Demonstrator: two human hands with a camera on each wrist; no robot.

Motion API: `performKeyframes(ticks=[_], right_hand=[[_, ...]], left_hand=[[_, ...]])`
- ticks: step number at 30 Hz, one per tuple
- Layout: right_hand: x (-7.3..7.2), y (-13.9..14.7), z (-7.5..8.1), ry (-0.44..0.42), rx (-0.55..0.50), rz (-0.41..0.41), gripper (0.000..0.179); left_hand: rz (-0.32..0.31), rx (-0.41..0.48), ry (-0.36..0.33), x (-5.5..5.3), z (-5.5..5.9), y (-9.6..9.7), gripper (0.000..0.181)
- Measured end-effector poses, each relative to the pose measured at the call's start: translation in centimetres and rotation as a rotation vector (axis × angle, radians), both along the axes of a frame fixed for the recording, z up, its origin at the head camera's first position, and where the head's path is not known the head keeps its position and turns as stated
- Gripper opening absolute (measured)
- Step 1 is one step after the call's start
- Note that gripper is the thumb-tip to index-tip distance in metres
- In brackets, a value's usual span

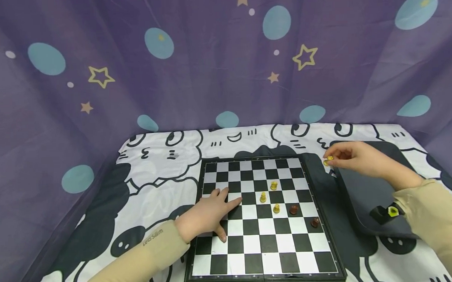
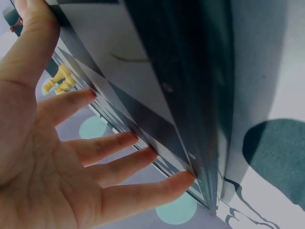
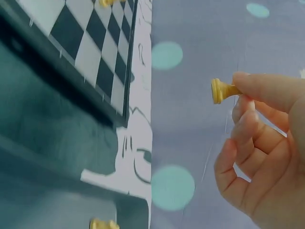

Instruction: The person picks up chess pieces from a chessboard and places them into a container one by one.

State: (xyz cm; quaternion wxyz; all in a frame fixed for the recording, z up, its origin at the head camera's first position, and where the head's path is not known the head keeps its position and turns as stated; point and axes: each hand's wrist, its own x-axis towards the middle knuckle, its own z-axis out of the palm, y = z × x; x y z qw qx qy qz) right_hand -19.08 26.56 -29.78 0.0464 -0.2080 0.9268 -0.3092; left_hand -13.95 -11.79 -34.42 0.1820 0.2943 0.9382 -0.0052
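A black-and-white chessboard (image 1: 252,243) lies open flat in front of me. My left hand (image 1: 210,213) rests on its left side with the fingers spread, fingertips at the squares. Off the board's far right corner, my right hand (image 1: 351,156) pinches a yellow chess piece (image 3: 220,90) between thumb and index finger. Its base and stem show in the right wrist view, while the fingers hide its top. Three yellow pieces (image 1: 263,197) stand on the board right of my left hand. Two dark brown pieces (image 1: 293,209) are nearer its right edge.
Right of the board lies a dark grey tray (image 1: 366,194), partly under my right forearm. Another yellow piece (image 3: 104,224) shows in it in the right wrist view. A black device (image 1: 386,213) sits by my right cuff. Behind the cartoon-print cloth (image 1: 163,155) hangs a purple curtain (image 1: 208,75).
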Motion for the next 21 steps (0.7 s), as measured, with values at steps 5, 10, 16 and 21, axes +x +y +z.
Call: performKeyframes(ticks=[5, 10, 16, 21], right_hand=[[-0.5, 2.1, -0.5, 0.016, 0.015, -0.048, 0.014], [-1.0, 4.0, -1.7, -0.005, 0.028, -0.099, 0.021], [-1.6, 5.4, -3.5, -0.014, 0.049, -0.132, 0.022], [-2.0, 6.4, -5.3, -0.061, 0.071, -0.147, 0.025]], left_hand=[[0.012, 0.000, -0.008, 0.1, 0.1, 0.0, 0.104], [0.022, 0.003, -0.013, 0.1, 0.0, 0.0, 0.103], [0.019, 0.011, -0.013, 0.0, -0.1, 0.0, 0.103], [0.014, 0.018, -0.013, -0.1, -0.2, 0.1, 0.104]])
